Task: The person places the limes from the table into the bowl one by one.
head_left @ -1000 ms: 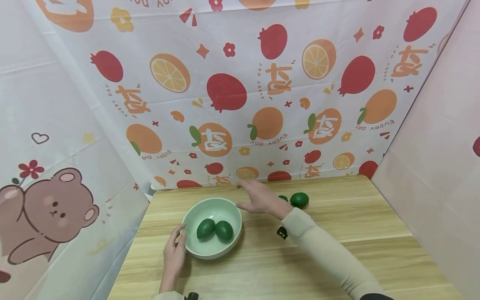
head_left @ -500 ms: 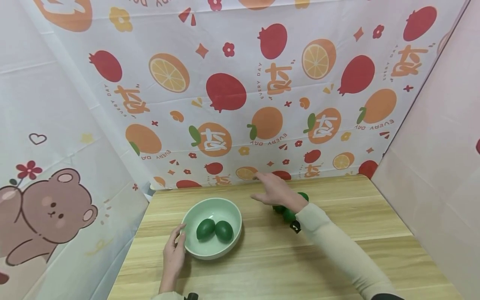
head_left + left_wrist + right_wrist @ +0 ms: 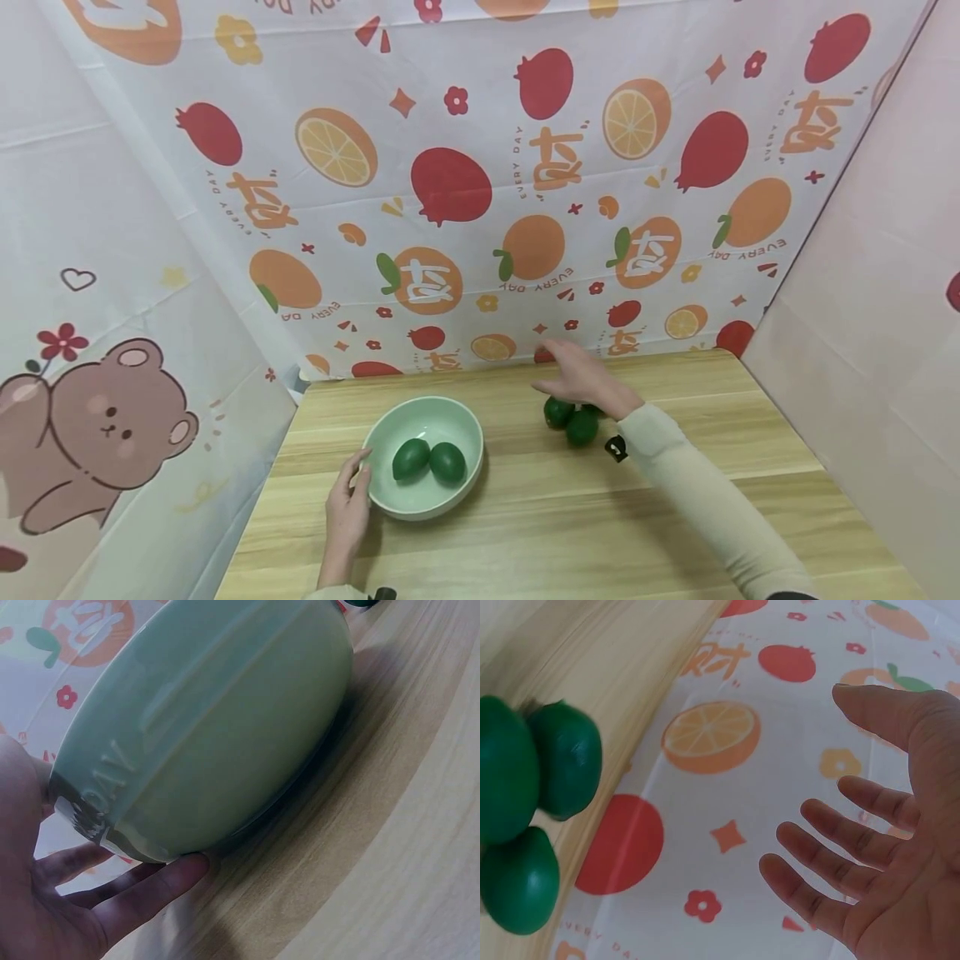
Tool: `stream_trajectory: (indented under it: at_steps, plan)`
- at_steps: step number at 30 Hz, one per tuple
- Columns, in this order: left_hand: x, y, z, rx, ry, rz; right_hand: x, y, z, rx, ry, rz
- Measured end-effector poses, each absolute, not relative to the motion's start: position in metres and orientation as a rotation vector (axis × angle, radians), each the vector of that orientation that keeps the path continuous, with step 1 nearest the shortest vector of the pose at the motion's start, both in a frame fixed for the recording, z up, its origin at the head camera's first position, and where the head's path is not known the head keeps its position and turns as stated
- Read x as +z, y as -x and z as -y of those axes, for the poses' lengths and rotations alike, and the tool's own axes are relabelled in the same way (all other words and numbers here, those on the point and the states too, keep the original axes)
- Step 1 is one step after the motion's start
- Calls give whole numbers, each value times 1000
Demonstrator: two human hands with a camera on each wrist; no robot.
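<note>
My left hand (image 3: 347,506) rests against the left side of a pale green bowl (image 3: 467,417), its fingers relaxed and touching the outer wall. Seen from the left wrist, extended fingertips (image 3: 187,871) lie low along the bowl's (image 3: 240,727) side. Inside the bowl lie two dark green limes (image 3: 411,459), side by side. My right hand (image 3: 585,379) is raised above the back of the table with nothing in it, thumb and fingers spread. Just below it sits a cluster of three limes (image 3: 582,427), partly hidden by the hand. In the right wrist view these limes (image 3: 568,759) are apart from the fingers.
The wooden table (image 3: 525,525) runs back to a fruit-printed cloth wall (image 3: 480,217). A bear-printed cloth (image 3: 112,417) hangs on the left and a pale cloth (image 3: 862,350) on the right.
My right hand has moved right, from beside the bowl to over the cluster of limes, staying empty. My left hand, the bowl and its two limes have stayed in place.
</note>
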State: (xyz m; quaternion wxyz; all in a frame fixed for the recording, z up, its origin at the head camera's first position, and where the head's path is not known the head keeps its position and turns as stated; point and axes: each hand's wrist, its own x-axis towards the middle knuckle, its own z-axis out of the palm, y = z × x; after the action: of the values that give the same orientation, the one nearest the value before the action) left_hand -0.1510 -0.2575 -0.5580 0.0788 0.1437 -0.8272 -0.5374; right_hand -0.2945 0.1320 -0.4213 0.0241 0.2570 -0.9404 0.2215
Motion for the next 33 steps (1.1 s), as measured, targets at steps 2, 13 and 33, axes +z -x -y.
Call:
stream_trajectory:
  at_steps: [2,13,33]
  plan:
    - [-558,150,258,-1608,-425,2472,-422,295,-137,682,-777,2930]
    - [-559,149,258,-1611,-413,2467,-438,297,-161,718,-688,2999]
    - [-559,156,261,-1614,-413,2481,-480,290,-182,682,-617,3006]
